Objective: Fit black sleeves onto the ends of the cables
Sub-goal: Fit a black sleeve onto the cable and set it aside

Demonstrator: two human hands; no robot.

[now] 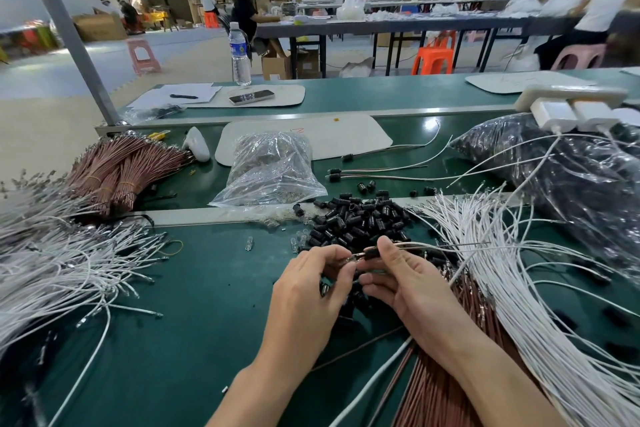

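A heap of small black sleeves (360, 219) lies on the green table (180, 305) just beyond my hands. My right hand (405, 283) pinches a black sleeve (373, 254) on a thin cable (436, 246) that trails off to the right. My left hand (311, 291) pinches the metal cable end (353, 258) right beside that sleeve. Loose white cables (512, 288) and brown cables (446, 378) fan out under my right forearm.
White cables (59, 264) pile up at the left, with bundled brown cables (117, 170) behind them. A clear bag of small parts (270, 170) and a large bag of black sleeves (568, 170) sit beyond the heap. Finished cables (381, 172) lie further back. A power strip (571, 101) hangs at right.
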